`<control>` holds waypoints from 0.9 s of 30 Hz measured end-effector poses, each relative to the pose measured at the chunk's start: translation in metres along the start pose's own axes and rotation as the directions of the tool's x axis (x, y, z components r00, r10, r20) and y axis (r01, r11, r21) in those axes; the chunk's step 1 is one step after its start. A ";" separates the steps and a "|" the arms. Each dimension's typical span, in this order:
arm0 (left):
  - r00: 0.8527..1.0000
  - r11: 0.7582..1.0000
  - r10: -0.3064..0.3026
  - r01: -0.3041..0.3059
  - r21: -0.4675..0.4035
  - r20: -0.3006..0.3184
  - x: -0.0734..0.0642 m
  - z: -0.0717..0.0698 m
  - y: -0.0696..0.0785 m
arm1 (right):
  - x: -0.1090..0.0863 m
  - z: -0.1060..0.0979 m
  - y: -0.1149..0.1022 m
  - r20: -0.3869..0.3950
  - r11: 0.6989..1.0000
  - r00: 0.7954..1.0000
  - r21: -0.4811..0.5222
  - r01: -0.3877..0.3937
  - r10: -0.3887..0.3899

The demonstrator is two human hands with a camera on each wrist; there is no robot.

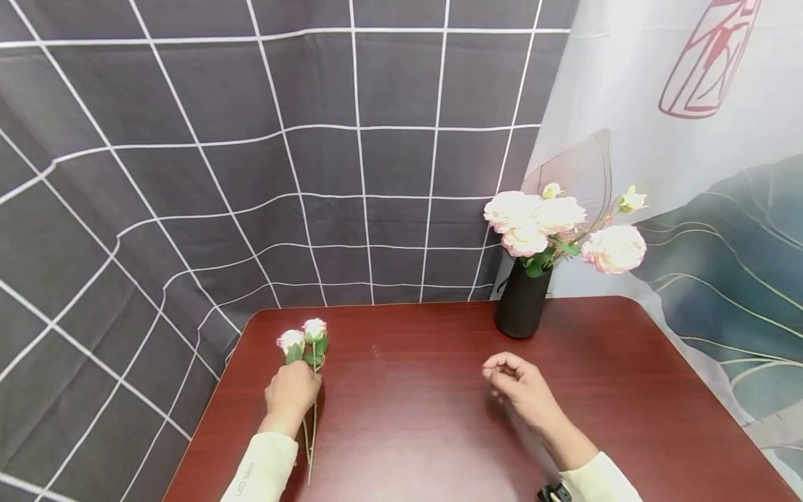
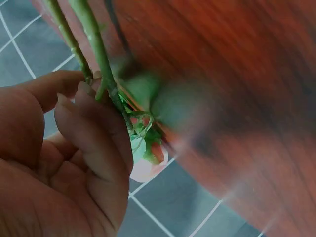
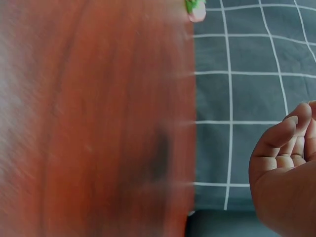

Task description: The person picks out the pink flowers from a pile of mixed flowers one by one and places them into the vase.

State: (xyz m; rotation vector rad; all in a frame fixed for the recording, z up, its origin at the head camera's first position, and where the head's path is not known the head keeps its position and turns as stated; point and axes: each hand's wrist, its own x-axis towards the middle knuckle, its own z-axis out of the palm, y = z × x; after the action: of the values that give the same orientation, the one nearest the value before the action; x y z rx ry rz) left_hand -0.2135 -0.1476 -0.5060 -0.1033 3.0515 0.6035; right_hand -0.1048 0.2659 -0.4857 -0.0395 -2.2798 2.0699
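At the left of the table, my left hand (image 1: 291, 394) pinches the stems of two pink-and-white artificial roses (image 1: 315, 329). Their blooms point toward the back and the bare stem ends (image 1: 313, 446) reach past the hand toward the front. In the left wrist view, thumb and fingers (image 2: 98, 133) meet at two green stems (image 2: 91, 29), with a pale bloom (image 2: 148, 168) partly hidden behind. My right hand (image 1: 525, 390) hovers over the right half of the table, fingers loosely curled, holding nothing. The right wrist view shows those bent fingers (image 3: 276, 143) too.
A black vase (image 1: 523, 303) stands at the table's back right, holding large pale pink flowers (image 1: 613, 249) and leaves. The dark red table (image 1: 401, 397) has a checked grey curtain (image 1: 395, 167) behind and left, and a patterned curtain (image 1: 721, 279) at the right.
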 end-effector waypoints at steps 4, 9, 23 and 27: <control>1.000 0.999 -0.015 0.015 -0.032 0.018 -0.002 -0.005 -0.006 | -0.004 0.011 0.003 0.079 1.000 0.997 -0.002 -0.026 0.026; 1.000 0.997 0.022 -0.022 -0.070 -0.005 -0.006 -0.011 -0.004 | -0.009 0.016 0.000 0.185 1.000 0.983 -0.015 -0.006 0.009; 0.949 0.883 0.269 -0.312 -0.352 -0.167 -0.042 -0.019 0.053 | -0.007 0.037 -0.021 0.303 0.995 0.951 -0.062 0.083 -0.060; 0.931 0.815 0.328 -0.365 -0.449 -0.161 -0.059 -0.021 0.071 | -0.002 0.058 -0.028 0.313 0.993 0.947 -0.073 0.097 -0.070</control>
State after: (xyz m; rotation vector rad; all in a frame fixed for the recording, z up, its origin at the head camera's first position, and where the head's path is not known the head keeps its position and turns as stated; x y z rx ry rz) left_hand -0.1597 -0.0870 -0.4571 0.4464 2.9303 1.3934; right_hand -0.1055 0.2055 -0.4632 0.4002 -2.4925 2.0573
